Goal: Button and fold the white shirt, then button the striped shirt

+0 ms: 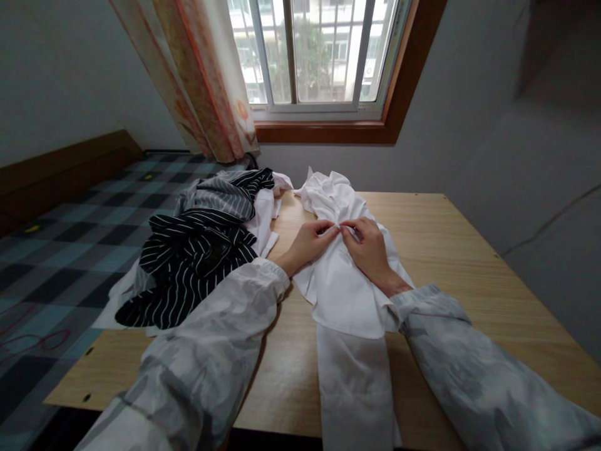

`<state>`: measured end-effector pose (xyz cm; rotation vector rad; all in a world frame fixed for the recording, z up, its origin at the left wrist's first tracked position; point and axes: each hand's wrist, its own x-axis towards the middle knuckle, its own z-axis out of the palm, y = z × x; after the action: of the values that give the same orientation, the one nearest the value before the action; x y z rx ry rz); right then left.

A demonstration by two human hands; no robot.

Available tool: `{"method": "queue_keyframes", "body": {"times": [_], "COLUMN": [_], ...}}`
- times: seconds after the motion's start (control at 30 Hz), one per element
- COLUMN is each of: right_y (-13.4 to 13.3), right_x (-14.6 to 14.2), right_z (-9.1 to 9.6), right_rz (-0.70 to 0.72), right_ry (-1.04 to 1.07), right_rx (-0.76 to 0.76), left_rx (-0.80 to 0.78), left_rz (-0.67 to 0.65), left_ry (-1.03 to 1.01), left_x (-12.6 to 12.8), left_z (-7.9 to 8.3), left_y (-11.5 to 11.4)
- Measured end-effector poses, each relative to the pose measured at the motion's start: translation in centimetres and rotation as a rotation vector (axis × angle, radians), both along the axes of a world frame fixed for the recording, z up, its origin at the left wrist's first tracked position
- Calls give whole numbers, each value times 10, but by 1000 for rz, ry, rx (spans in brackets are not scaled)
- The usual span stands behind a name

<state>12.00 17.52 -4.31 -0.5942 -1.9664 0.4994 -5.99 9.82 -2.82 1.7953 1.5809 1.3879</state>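
Observation:
A white shirt (345, 294) lies bunched along the middle of the wooden table (441, 250), one long cuffed part hanging over the front edge. My left hand (310, 243) pinches the shirt's front from the left, thumb and fingertips closed on the fabric. From the right, my right hand (366, 244) grips the same spot, its fingertips almost meeting the left ones. Whether a button sits between the fingers is too small to tell. Creases gather in the cloth around both hands.
On the table's left lies a heap of clothes, with a black striped garment (201, 250) over white ones. A bed with a checked sheet (61, 232) adjoins the table. Behind are a curtain (201, 75) and a wood-framed window (323, 128). A wall stands at the right.

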Motion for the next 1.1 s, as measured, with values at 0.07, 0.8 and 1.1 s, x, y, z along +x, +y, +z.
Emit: {"method": "queue_keyframes", "body": {"times": [0.07,0.8,1.1], "right_y": [1,-8,-4], "right_x": [-1,2,-1], "right_z": [-1,5,1], "right_rz": [23,-34,8], "right_ry": [10,-90,-26], "right_rx": [-12,119,7], "left_rx": [9,3,-37], "left_rz": [18,-6,-29], "left_ry": [2,-19,-113], "left_x": [0,1,-1], "left_z": [0,3,3], "left_y": [-1,-1,1]}}
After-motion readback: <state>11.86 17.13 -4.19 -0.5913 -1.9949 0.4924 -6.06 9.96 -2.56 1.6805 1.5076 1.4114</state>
